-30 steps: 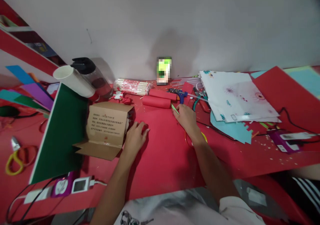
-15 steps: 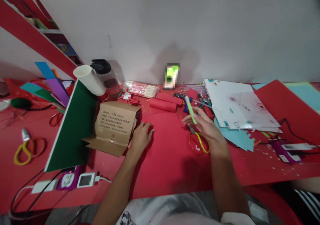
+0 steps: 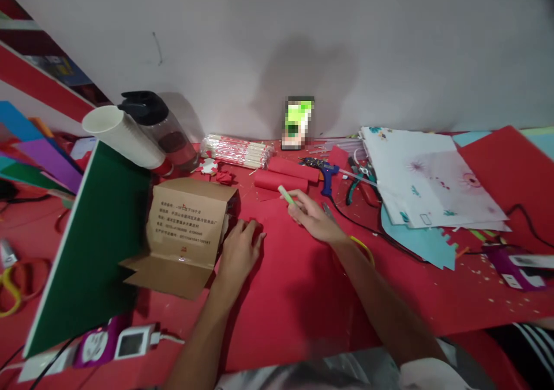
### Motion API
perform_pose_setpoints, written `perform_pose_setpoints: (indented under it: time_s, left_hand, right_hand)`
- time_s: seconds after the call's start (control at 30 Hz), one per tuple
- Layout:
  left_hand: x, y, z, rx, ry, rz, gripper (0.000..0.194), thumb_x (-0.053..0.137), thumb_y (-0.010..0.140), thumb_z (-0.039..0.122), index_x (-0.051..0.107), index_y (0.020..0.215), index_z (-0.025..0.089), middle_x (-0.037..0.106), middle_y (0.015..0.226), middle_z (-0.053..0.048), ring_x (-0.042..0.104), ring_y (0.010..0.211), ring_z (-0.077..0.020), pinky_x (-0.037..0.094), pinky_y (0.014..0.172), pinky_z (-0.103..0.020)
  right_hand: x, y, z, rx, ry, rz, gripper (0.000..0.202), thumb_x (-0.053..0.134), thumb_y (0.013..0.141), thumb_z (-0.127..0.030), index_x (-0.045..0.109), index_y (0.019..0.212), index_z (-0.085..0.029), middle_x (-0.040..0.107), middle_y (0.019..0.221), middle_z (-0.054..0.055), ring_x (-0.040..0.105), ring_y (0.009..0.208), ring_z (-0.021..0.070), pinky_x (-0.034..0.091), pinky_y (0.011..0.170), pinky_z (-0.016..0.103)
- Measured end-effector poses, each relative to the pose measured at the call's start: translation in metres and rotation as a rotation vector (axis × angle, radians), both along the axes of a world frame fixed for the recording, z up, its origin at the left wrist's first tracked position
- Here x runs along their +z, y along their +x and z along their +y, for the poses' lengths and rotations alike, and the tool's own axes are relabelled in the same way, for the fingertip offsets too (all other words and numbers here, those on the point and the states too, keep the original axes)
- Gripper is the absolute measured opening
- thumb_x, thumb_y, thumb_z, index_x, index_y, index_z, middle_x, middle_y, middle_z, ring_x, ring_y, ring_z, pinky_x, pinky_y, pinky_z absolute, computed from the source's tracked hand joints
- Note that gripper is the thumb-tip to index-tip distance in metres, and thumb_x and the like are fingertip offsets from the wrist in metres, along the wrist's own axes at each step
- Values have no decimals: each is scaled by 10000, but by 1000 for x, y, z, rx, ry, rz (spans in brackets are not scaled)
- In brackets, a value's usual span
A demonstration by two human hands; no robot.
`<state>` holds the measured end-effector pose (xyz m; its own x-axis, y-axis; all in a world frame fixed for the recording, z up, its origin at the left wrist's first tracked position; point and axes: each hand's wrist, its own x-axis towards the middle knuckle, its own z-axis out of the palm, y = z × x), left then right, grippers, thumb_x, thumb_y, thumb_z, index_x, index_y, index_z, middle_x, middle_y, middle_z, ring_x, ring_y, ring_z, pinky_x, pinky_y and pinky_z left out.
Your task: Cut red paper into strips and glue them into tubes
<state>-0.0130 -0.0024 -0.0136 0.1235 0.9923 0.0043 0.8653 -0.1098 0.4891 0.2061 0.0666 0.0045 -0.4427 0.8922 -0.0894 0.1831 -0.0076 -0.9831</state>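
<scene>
A small light-green rolled stick [image 3: 286, 195], pale at its upper end, is pinched in the fingers of my right hand [image 3: 312, 212] above the red surface. Whether it is paper I cannot tell. Partly under my right forearm lie yellow-handled scissors [image 3: 363, 249]. My left hand [image 3: 241, 248] rests on the red surface just right of an opened brown cardboard box [image 3: 186, 217], fingers loosely bent and thumb apart, with nothing visible in them. Two red paper rolls [image 3: 280, 181] lie beyond both hands.
Behind are wrapped sticks [image 3: 237, 152], a phone [image 3: 298, 123] against the wall and a blue glue gun [image 3: 328, 175]. A green board [image 3: 93, 246], paper cups [image 3: 125, 139] and a bottle [image 3: 167, 130] stand left. Paper sheets [image 3: 433, 176] lie right.
My right hand has moved left with the green stick, nearer the red rolls and my left hand. My left hand stays beside the box. The view has shifted slightly.
</scene>
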Motion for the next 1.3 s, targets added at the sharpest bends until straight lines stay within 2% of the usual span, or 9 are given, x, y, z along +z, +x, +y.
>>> perform_pose_setpoints:
  time_s: [0.1,0.17,0.33,0.53,0.7,0.87,1.03,1.17,1.3]
  left_hand:
    - [2,0,-2,6,-1,7,143,621,985,249,688,1105,206,656,1018,-70,676,882,-209,508,780,-299]
    - [4,0,-3,1,5,8,156,611,987,238,690,1121,218,654,1025,-67,675,880,-205,511,781,-297]
    - [5,-2,-5,-21,6,-1,185,585,1001,251,688,1153,223,666,1017,-67,674,892,-214,517,796,-308]
    - [4,-3,-3,-19,-2,-51,191,564,1013,249,687,1157,225,677,1002,-55,677,895,-205,515,816,-312]
    - [2,-3,-3,-21,7,-51,193,566,1009,239,690,1156,222,682,986,-52,677,893,-201,516,808,-307]
    - [1,-2,-4,-18,3,-50,201,562,1014,255,693,1163,221,685,998,-55,680,894,-203,516,811,-313]
    - [2,-2,-4,-14,-5,-49,203,560,1012,252,696,1160,220,684,993,-59,678,900,-210,514,806,-315]
    - [3,-2,-4,-16,-16,-48,190,559,1009,242,695,1141,225,694,990,-59,680,914,-214,513,809,-315]
    - [3,-3,-4,-31,-24,-29,187,553,1012,231,689,1141,225,691,988,-56,670,916,-215,511,811,-317]
  right_hand:
    - [5,-1,0,-6,118,-207,338,354,1079,-478,596,1095,-242,548,719,-27,499,633,152,400,632,286]
    - [9,-1,0,-37,192,-358,351,340,1085,-439,615,999,-239,662,843,19,605,769,180,446,744,310]
    - [9,2,6,-28,277,-496,334,341,1088,-378,626,1190,-237,738,1201,86,681,1108,223,467,898,318]
    - [-1,9,15,-42,360,-688,392,306,1096,-389,626,1239,-214,767,954,80,718,863,226,436,714,279]
    - [3,4,15,10,375,-910,405,308,1105,-450,652,1191,-255,781,911,69,732,788,225,396,638,267]
    - [13,0,8,38,353,-1152,428,522,1039,-453,555,1378,-194,779,915,132,740,771,297,432,635,312]
    - [32,11,-2,65,369,-732,443,361,1053,-191,525,1461,-243,718,1185,140,713,987,245,511,842,361]
    - [24,9,-10,2,118,-139,309,425,1075,-349,693,1191,-247,746,1010,81,712,853,188,548,787,324]
    - [-3,-9,-14,11,-198,304,321,541,1022,-501,678,1133,-233,777,973,87,742,851,205,580,778,341]
